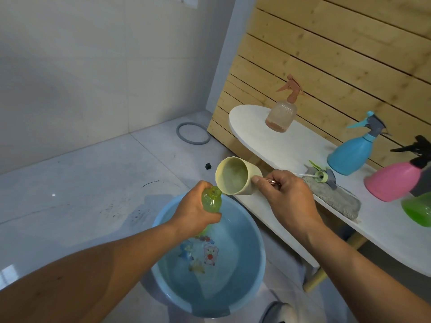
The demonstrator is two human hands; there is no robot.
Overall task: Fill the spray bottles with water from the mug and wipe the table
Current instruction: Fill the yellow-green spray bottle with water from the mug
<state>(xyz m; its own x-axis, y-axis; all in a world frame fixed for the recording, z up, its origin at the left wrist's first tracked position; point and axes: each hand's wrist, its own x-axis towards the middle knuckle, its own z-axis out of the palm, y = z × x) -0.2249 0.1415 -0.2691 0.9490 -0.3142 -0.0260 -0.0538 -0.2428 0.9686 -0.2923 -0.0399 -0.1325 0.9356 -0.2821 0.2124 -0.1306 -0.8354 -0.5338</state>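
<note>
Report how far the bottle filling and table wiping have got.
Done: nothing certain; the peach spray bottle shows only a little liquid at its base. In hand: the left hand holds the uncapped green bottle over the blue basin; the right hand tips the mug at its neck. Left: its spray head lies on the grey cloth, unused on the table.

Green bottle [418, 209] cut by right edge; shoe [276, 312] cut at bottom.
</note>
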